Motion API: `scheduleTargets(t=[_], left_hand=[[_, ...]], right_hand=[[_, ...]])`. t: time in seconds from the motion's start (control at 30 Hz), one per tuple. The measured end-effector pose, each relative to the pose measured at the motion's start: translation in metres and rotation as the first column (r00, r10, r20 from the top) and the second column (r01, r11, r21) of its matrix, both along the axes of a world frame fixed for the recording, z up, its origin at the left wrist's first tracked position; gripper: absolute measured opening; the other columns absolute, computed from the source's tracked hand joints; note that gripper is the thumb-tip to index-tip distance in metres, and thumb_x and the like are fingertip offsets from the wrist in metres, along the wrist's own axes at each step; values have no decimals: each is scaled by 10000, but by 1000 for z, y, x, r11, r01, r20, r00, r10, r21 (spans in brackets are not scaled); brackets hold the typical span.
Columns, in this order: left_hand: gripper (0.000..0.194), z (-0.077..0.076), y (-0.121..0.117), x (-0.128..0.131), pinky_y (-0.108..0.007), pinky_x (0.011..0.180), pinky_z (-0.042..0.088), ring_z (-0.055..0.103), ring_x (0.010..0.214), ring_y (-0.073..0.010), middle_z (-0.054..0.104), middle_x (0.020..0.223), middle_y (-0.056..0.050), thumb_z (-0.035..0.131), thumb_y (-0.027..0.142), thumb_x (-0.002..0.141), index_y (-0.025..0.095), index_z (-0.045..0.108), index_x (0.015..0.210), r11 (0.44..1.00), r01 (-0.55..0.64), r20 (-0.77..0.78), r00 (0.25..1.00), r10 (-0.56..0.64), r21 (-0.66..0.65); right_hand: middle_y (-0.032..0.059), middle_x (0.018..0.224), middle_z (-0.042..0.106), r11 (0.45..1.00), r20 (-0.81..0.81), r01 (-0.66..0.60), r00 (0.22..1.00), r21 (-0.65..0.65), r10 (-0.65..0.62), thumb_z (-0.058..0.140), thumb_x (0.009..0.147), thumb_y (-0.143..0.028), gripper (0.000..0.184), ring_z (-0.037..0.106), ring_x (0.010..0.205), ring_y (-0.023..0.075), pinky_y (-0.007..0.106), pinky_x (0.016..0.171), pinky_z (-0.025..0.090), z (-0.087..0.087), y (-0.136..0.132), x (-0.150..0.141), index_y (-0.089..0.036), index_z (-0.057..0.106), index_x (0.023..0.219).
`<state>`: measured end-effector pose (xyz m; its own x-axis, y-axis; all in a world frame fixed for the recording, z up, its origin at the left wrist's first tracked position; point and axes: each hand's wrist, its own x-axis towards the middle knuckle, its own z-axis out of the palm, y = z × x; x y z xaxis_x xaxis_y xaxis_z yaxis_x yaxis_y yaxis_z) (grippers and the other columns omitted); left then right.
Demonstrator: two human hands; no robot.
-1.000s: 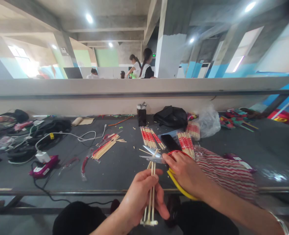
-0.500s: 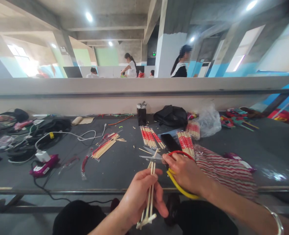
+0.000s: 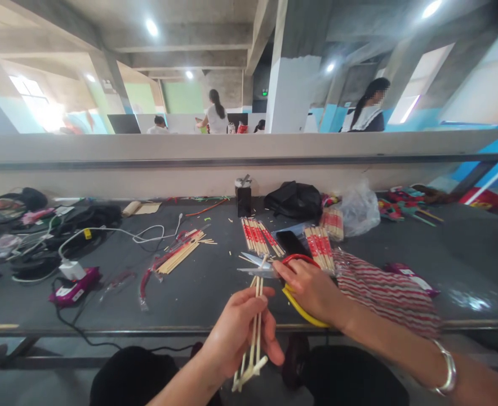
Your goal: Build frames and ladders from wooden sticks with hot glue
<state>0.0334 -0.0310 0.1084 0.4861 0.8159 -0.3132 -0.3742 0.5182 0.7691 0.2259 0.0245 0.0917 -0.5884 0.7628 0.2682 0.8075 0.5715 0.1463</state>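
Note:
Several thin wooden sticks (image 3: 258,332), joined to short crosspieces at their lower end, are pinched in my left hand (image 3: 245,321) above the table's front edge. My right hand (image 3: 310,290) grips scissors (image 3: 295,301) with one red and one yellow handle. The scissor blades are apart and point left, around the upper end of one stick; whether they touch it I cannot tell. Beyond the blades lie packs of chopsticks (image 3: 255,237) with red wrappers. Loose chopsticks (image 3: 181,254) spread over a torn wrapper to the left.
A black phone (image 3: 292,243) and a striped cloth (image 3: 388,293) lie around my right hand. Behind them are a dark container (image 3: 244,197), a black bag (image 3: 294,199) and a clear plastic bag (image 3: 361,207). Cables and a purple power strip (image 3: 75,286) occupy the left.
Both hands have shifted slightly left with the sticks and scissors. The scissor blades look a little wider apart. In the background, one person has moved right and another has turned.

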Motion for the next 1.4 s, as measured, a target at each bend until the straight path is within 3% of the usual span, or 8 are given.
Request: scheduleTargets(t=[0.27,0.6,1.03,1.27,1.4], left_hand=[[483,-6,4,-5,-199,355,386,603,381,-192,560,476,26,517,365,798,107,455,1202,1000,-13,-53,999,12,-8],[470,-5,9,-8,-219,384,410,598,377,-187,552,479,35,502,328,783,104,453,1194,998,-67,-71,995,67,5],[523,1,10,-4,-217,388,414,594,374,-187,546,451,38,489,302,784,104,399,1260,995,-94,-49,994,95,16],[535,5,9,-3,-229,404,437,590,377,-180,545,457,47,510,336,774,117,409,1250,992,-118,-74,990,122,52],[524,4,7,-1,-225,401,435,591,373,-179,543,451,47,537,361,758,109,438,1208,991,-122,-59,990,125,62]], right_hand=[[78,928,628,993,-88,12,996,-119,-22,458,833,-88,344,574,894,190,284,815,423,-23,3,-16,-164,539,1159],[78,940,624,967,-116,4,993,-256,-34,409,851,-105,333,592,907,178,271,803,410,-18,15,-22,-169,517,1160],[75,932,568,989,-77,-7,997,-145,-4,499,801,-153,349,547,857,182,276,783,419,-2,24,-20,-164,519,1150],[88,991,559,990,-138,-52,990,-133,33,452,826,-109,441,524,941,193,337,855,411,2,20,-23,-152,460,1265],[139,1086,548,996,-84,6,996,-92,-13,429,853,-131,488,496,1028,241,427,908,382,8,13,-26,-146,426,1341]])
